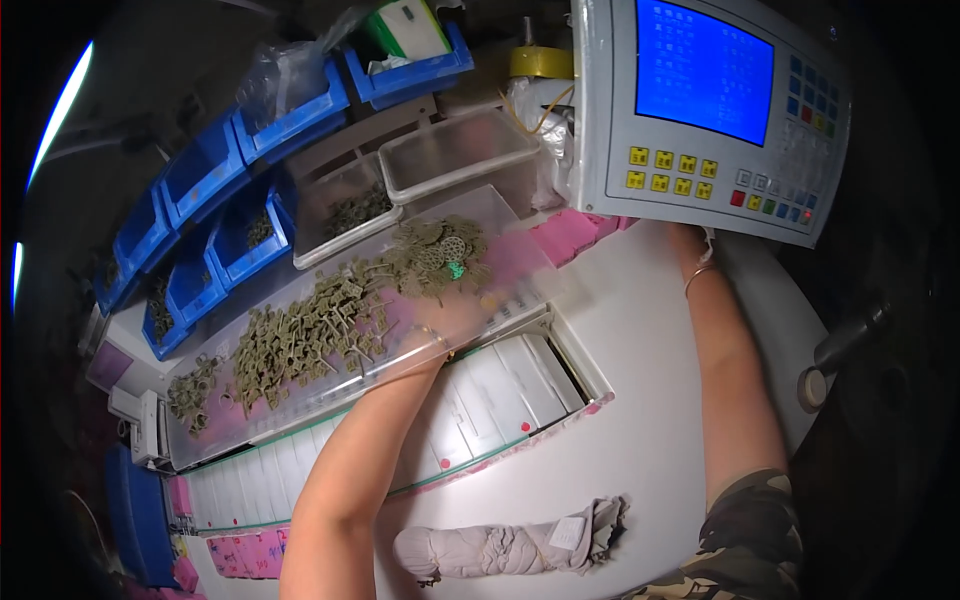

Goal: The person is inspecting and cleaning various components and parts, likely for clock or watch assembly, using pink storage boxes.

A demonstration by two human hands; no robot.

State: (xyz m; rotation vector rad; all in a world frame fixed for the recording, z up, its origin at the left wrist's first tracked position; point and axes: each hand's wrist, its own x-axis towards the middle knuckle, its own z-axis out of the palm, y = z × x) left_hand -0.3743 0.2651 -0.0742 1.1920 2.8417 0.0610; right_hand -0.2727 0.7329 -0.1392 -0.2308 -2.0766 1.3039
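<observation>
My left hand [458,312] reaches over the long clear plastic tray [345,385], at the near side of a heap of flat, round olive-green pieces [430,255]. The tray's clear wall blurs it, and I cannot make out its fingers. One small bright green piece [457,270] lies on that heap. Left of it spreads a larger pile of small olive-green parts [310,330], with ring-like pieces [195,390] at the far left end. My right arm stretches forward to the control panel [620,150]; my right hand [686,242] is mostly hidden behind the panel's lower edge.
Blue bins [200,180] stand along the back left, beside translucent tubs [460,155]. Below the tray runs a row of white flaps [480,400]. A rolled grey cloth bundle [490,550] lies on the white table [640,380]. A dark cylinder [850,335] is at right.
</observation>
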